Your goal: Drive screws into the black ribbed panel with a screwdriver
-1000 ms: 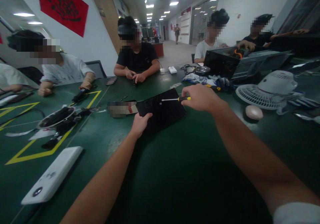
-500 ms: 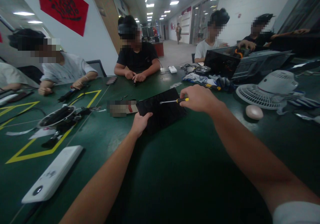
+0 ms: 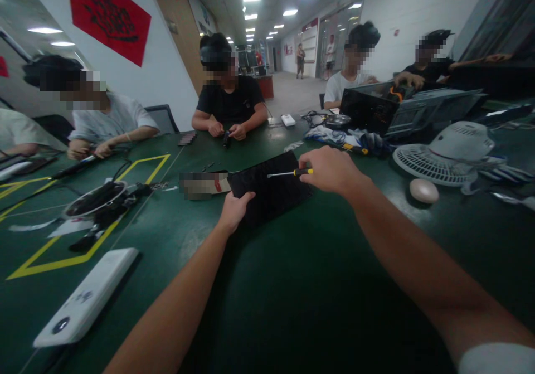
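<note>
A flat, dark rectangular panel (image 3: 271,201) is tilted up in front of me over the green table. My left hand (image 3: 236,209) grips its left edge, thumb on the face and the other fingers hidden behind. In my right hand (image 3: 330,168) is a screwdriver (image 3: 286,173) with a yellow and black handle, its shaft pointing left across the panel. Whether the tip touches the panel I cannot tell. Just behind the panel's left edge lies a beige, partly blurred packet (image 3: 221,183), with several small dark bits beyond it.
A white power bank (image 3: 90,296) lies at the lower left, near a ring-shaped item with cables (image 3: 100,198). To the right are a white fan part (image 3: 443,154), a pale rounded object (image 3: 423,190), striped gloves (image 3: 334,134) and an open computer case (image 3: 376,109). Several people sit around the table (image 3: 259,307).
My hands, the panel and the screwdriver hold nearly the same pose. The view has shifted slightly. At the left, a co-worker's hands have drawn closer together.
</note>
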### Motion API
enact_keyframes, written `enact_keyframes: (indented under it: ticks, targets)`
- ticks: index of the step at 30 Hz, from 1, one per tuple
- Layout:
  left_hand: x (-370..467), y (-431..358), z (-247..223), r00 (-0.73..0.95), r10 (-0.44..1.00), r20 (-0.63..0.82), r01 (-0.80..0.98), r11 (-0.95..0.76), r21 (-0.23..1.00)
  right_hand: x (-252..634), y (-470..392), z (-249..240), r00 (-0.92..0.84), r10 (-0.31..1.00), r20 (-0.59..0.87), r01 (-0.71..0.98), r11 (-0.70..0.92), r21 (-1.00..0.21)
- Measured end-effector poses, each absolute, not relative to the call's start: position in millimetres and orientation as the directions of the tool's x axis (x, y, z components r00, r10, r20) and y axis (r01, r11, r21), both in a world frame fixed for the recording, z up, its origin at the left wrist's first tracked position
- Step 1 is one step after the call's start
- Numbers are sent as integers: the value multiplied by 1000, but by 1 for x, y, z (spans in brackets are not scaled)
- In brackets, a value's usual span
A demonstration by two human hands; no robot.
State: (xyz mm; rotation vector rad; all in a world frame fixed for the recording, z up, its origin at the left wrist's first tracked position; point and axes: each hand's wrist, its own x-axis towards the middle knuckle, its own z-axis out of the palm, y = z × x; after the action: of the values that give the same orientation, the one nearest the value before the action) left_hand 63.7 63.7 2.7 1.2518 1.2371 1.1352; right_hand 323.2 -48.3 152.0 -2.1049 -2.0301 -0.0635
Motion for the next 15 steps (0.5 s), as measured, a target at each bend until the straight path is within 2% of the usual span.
enact_keyframes:
  ticks: [15]
  targets:
    - [64,62,5,36,999,-14,66,12,998,318,-52,156,81,988,135,991,-65,-120]
